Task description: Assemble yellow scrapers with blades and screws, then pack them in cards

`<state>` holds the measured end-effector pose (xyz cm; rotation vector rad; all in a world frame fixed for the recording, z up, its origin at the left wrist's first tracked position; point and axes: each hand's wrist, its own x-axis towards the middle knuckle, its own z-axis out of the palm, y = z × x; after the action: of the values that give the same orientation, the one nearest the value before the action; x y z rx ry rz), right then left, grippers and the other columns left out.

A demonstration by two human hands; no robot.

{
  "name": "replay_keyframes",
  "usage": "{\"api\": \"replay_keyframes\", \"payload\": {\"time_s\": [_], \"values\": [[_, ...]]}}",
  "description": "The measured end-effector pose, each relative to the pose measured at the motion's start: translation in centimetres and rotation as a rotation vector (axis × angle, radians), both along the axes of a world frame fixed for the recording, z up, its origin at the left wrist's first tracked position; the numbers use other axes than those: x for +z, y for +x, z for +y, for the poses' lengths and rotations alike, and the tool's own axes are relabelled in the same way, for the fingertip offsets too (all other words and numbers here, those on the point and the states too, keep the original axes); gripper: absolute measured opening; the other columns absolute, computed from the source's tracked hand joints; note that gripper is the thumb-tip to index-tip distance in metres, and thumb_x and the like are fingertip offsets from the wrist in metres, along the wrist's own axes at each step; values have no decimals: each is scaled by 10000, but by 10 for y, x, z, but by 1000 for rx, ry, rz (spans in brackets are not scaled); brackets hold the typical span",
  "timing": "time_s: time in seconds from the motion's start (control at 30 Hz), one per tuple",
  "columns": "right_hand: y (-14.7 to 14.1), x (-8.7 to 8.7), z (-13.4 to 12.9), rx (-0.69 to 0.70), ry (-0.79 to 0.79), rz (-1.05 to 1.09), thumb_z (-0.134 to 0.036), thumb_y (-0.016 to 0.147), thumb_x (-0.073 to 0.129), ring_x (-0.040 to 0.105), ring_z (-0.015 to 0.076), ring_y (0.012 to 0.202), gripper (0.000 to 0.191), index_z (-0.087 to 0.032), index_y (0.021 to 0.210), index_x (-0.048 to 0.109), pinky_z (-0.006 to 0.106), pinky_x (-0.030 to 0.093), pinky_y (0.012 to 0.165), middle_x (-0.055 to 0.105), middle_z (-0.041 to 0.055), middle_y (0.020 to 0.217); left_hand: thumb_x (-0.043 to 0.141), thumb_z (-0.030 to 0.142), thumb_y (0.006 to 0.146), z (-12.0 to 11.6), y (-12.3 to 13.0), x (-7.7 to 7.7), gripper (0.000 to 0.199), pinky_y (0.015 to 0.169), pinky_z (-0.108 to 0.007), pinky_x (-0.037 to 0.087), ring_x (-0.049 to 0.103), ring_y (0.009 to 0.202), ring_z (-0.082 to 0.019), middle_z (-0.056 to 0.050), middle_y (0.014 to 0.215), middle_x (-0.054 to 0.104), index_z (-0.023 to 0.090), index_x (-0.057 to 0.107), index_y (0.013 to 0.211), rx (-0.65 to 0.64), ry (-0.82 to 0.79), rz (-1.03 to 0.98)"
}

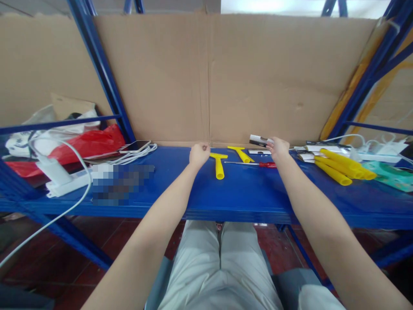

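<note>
My left hand (199, 155) is closed just above the blue shelf, beside a yellow T-shaped handle (220, 168). Whatever its curled fingers may hold is hidden. Pinched in my right hand (279, 146) is a flat black-and-white piece (258, 140), raised over the shelf and pointing left. Between the hands lies a second yellow T-shaped handle (240, 153), with a small white strip (260, 152) to its right. A screwdriver (267, 165) with a red grip rests below my right hand, its shaft pointing left.
At right are several yellow handles (342, 165), black-and-white packs (327, 148) and a green packet (389, 174). On the left sit a white power strip (69, 183), coiled white cable (142, 154) and a red bag (88, 142). Cardboard (258, 82) backs the blue shelf (238, 198).
</note>
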<state>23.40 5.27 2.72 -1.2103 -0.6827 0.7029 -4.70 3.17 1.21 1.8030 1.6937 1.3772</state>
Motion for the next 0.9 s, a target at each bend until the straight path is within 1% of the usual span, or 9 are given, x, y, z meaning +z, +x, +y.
{"api": "replay_keyframes", "payload": {"time_s": [0.1, 0.17, 0.23, 0.3, 0.43, 0.6, 0.73, 0.83, 0.9], "values": [[-2, 3, 0, -5, 42, -46, -183, 827, 449, 652, 101, 797, 174, -187, 1000, 463, 190, 524, 646, 640, 35, 908, 570, 372, 799, -7, 7, -2, 240, 797, -325, 460, 629, 970, -292, -150, 855, 689, 159, 639, 711, 16, -65, 209], [-5, 6, 0, -1, 38, -116, -185, 837, 420, 655, 102, 783, 160, -189, 991, 466, 192, 524, 641, 641, 41, 913, 597, 482, 760, -11, 13, -5, 337, 831, -369, 449, 607, 1015, -340, -198, 947, 673, 147, 629, 766, 22, -123, 271], [-8, 8, -1, 4, 43, -185, -185, 838, 409, 657, 107, 772, 157, -197, 985, 461, 197, 527, 622, 638, 42, 918, 638, 526, 711, -13, 17, -9, 436, 879, -383, 426, 565, 1090, -362, -232, 1081, 630, 133, 607, 897, 31, -113, 296], [-11, 10, -4, 16, 68, -181, -175, 829, 423, 656, 105, 753, 147, -203, 970, 453, 197, 529, 611, 632, 32, 887, 692, 551, 642, -13, 19, -13, 550, 918, -367, 402, 517, 1160, -364, -239, 1172, 586, 136, 572, 983, 22, -135, 264], [-16, 14, -10, 62, 137, -88, -139, 808, 460, 649, 103, 710, 103, -206, 884, 440, 204, 538, 620, 603, 3, 760, 758, 540, 549, -9, 22, -18, 678, 905, -338, 406, 522, 1158, -350, -224, 1184, 588, 146, 523, 1047, -60, -229, 206], [-25, 15, -17, 95, 219, -49, -146, 814, 506, 660, 110, 737, 102, -200, 854, 429, 210, 552, 627, 615, 7, 763, 778, 315, 558, -3, 25, -21, 582, 826, -292, 441, 594, 1057, -285, -169, 1114, 642, 151, 528, 1058, -72, -297, 152], [-36, 13, -21, 118, 270, 11, -146, 804, 567, 671, 115, 785, 165, -195, 889, 435, 225, 560, 668, 644, 12, 814, 761, 234, 546, 1, 25, -22, 530, 702, -270, 469, 632, 969, -277, -156, 1037, 666, 126, 572, 1030, -24, -308, 112], [-43, 11, -24, 169, 272, 6, -146, 801, 587, 673, 119, 820, 154, -184, 841, 443, 226, 555, 707, 658, 29, 827, 713, 205, 600, 0, 24, -21, 298, 566, -251, 455, 661, 808, -256, -112, 819, 688, 126, 632, 876, -53, -318, 33], [-46, 10, -26, 187, 267, -16, -147, 795, 599, 673, 122, 843, 161, -183, 818, 444, 230, 552, 727, 666, 36, 837, 663, 168, 649, -3, 24, -18, 100, 501, -234, 429, 648, 671, -218, -63, 635, 648, 136, 639, 740, -104, -348, -78]]}}
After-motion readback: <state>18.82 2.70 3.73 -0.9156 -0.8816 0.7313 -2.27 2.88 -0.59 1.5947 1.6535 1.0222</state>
